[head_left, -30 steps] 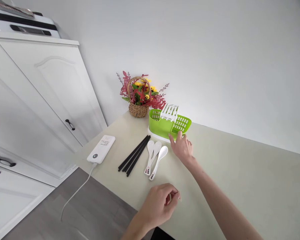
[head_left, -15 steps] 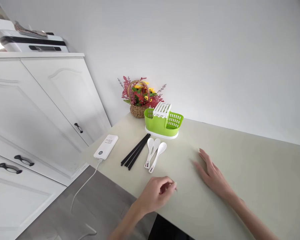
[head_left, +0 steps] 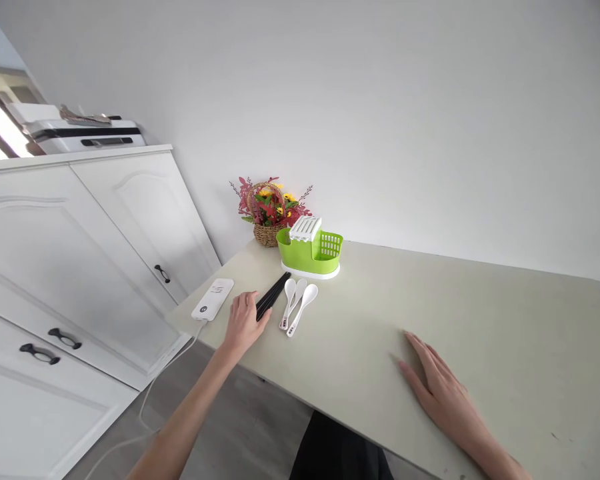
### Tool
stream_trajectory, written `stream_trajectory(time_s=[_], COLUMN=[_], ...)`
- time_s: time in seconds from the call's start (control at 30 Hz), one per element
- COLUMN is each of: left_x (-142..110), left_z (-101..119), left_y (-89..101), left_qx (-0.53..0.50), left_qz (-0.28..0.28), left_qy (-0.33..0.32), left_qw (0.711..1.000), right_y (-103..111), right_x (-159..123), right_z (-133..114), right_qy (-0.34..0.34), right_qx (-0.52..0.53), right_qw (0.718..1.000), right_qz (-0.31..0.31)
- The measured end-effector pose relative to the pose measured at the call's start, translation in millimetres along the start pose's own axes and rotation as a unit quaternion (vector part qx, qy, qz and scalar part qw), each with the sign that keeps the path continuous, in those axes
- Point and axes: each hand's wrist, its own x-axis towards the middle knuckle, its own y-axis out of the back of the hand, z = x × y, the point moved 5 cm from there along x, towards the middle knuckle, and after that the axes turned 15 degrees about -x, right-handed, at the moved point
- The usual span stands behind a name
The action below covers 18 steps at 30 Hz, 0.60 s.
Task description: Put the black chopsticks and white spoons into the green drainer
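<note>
On the table top (head_left: 380,293) lies a bundle of black chopsticks (head_left: 274,293), slanting toward the green cutlery holder. My left hand (head_left: 243,321) is over their near ends, thumb and fingers apart on either side of the bundle. Under the hand, the near ends are hidden. Just right of the chopsticks lie three white spoons (head_left: 303,305), bowls pointing away from me. The green cutlery holder (head_left: 300,257) has a white slatted top and a white base. My right hand (head_left: 443,390) rests palm down on the table, holding nothing, thumb spread from the fingers.
A white power bank (head_left: 213,299) with a cable (head_left: 155,387) lies near the table's left end. Behind the holder stands a wicker flower basket (head_left: 267,235). White cabinets (head_left: 135,227) are at the left, and the wall (head_left: 405,133) runs behind the table.
My left hand has moved left and forward from the table's front edge to the chopsticks, its curled fingers now spread. The right hand stays on the table. The camera view has shifted.
</note>
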Motion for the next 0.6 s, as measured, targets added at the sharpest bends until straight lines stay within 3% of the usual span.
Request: stream_trajectory(time_s=[0.17, 0.33, 0.5, 0.6], left_x=[14.7, 40.5, 59.5, 61.9], left_z=[-3.7, 1.6, -2.8, -6.1], left_y=[-7.1, -5.9, -21.8, -30.8], left_qx=[0.128, 0.161, 0.184, 0.179], left_qz=[-0.156, -0.233, -0.312, -0.323], left_qy=[0.064, 0.105, 0.155, 0.162], left_qw=[0.977, 0.953, 0.919, 0.915], right_y=[-1.9, -2.4, -2.4, -1.7], right_x=[-14.8, -17.7, -17.2, -17.7], right_z=[1.2, 4.2, 3.9, 3.7], right_qy=[0.000, -0.004, -0.003, -0.007], right_qx=[-0.024, -0.030, -0.035, -0.035], right_qw=[1.000, 0.999, 0.999, 0.999], right_qz=[0.019, 0.020, 0.019, 0.023])
